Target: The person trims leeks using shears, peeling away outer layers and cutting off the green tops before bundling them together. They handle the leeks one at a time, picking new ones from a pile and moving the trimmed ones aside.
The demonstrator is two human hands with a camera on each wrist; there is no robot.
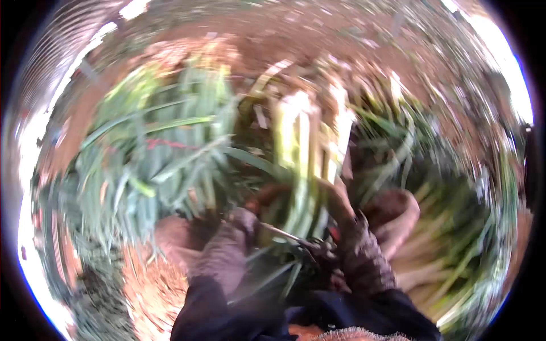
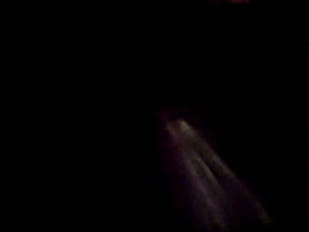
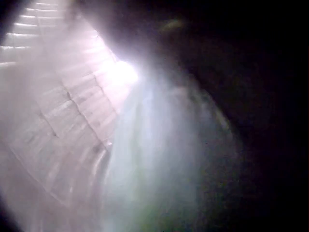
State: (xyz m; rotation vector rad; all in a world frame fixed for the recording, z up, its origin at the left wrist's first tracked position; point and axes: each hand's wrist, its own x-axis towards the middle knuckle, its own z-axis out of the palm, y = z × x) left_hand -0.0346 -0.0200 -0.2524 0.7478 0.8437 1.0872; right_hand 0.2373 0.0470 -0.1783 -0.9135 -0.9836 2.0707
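A bunch of leeks (image 1: pixel 301 136) stands in front of the person's body, pale stalks pointing away and green leaves toward the lap. From its left side the left hand (image 1: pixel 266 196) grips the bunch where the stalks turn green. On the opposite side the right hand (image 1: pixel 336 200) holds it at about the same height. Motion blur and the leaves hide most of the fingers. Below the hands a thin pale strip (image 1: pixel 287 233) slants across the leaves. The left wrist view is nearly black, while blurred green leaves (image 3: pixel 154 159) fill the middle of the right wrist view.
A large pile of leeks (image 1: pixel 170 142) lies at the left. More leeks (image 1: pixel 455 238) lie to the right, beyond the person's knee (image 1: pixel 395 213). Brown soil (image 1: pixel 250 40) stretches across the far side. Pale dry litter (image 1: pixel 153 290) covers the ground at lower left.
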